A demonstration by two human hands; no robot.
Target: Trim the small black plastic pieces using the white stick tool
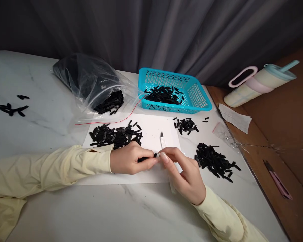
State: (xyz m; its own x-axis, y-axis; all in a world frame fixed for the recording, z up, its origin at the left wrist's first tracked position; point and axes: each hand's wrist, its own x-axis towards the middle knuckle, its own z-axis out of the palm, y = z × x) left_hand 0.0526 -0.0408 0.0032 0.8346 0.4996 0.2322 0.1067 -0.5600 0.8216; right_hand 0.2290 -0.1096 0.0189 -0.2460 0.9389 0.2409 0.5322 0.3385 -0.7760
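- Left hand [127, 161] pinched a small black plastic piece [144, 159] over the white sheet [151, 132].
- Right hand [185, 173] was closed around a slim knife [162, 140], blade near the piece's end.
- Piece judged light, stiff, easily dropped; best held mid-length.

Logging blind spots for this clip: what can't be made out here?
Head view only:
- black piece in left hand: mostly hidden by the fingers.
- knife in right hand: handle covered by that hand.
- plastic bag contents: obscured by glare and folds.
- Piece shapes in blue basket: too small.
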